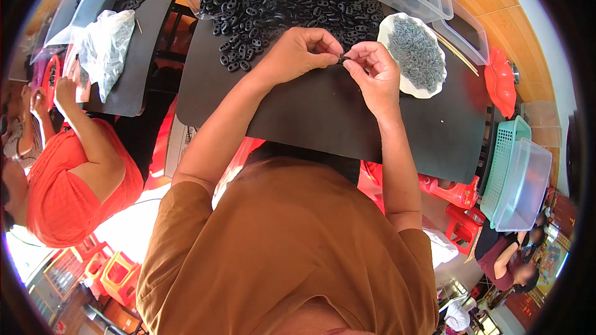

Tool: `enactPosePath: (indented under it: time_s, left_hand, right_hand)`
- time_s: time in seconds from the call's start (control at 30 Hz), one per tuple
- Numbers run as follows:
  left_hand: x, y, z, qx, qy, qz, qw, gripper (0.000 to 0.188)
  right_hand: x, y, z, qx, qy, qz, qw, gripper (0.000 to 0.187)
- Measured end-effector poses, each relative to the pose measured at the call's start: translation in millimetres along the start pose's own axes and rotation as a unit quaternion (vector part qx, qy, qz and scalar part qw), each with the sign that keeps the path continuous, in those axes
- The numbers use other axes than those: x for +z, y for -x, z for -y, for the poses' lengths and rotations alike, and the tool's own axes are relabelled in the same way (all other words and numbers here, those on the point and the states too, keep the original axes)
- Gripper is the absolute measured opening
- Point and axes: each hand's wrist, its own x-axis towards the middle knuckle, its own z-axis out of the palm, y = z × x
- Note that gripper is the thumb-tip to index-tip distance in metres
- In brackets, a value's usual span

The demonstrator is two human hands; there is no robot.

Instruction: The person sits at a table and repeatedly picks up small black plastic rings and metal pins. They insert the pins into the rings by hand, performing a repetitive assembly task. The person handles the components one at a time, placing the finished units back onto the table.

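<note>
My left hand (pixel 293 56) and my right hand (pixel 377 74) meet above the dark table (pixel 298 111). Thumbs and fingertips of both pinch a small black plastic piece (pixel 342 59) between them; the fingers cover most of it, so its exact shape is hidden. Just beyond my hands spreads a large heap of black two-holed plastic pieces (pixel 273 0), which look like cord locks. A white bowl with a wavy rim (pixel 428 94) stands right of my right hand. It is full of tiny grey metallic pieces (pixel 413 49) resembling small springs.
Clear plastic bins (pixel 434 0) stand at the far right, beside thin wooden sticks (pixel 458 53) and a red dish (pixel 500 80). Green and clear baskets (pixel 506 167) are at the right edge. Leftward, a person in red (pixel 87 180) sits at another table holding a plastic bag (pixel 107 49).
</note>
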Motion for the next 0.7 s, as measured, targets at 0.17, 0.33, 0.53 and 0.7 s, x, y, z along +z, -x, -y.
enactPosePath:
  time_s: [0.17,0.33,0.53,0.7]
  left_hand:
    - [-0.9,0.0,-0.1,0.0,-0.014,-0.003,1.0,0.01]
    - [0.7,0.5,-0.6,-0.004,-0.018,-0.003,1.0,0.01]
    - [1.1,0.3,-0.4,-0.003,-0.02,-0.005,1.0,0.01]
    - [0.8,-0.1,0.3,-0.001,-0.018,-0.012,1.0,0.01]
  right_hand:
    - [-0.6,-1.0,1.8,0.002,0.006,-0.003,1.0,0.023]
    - [-0.1,-0.4,2.2,0.002,0.003,-0.002,1.0,0.023]
    - [-0.5,-1.0,1.6,-0.008,0.01,-0.002,1.0,0.023]
    - [0.2,-1.0,1.4,-0.01,0.01,-0.001,1.0,0.023]
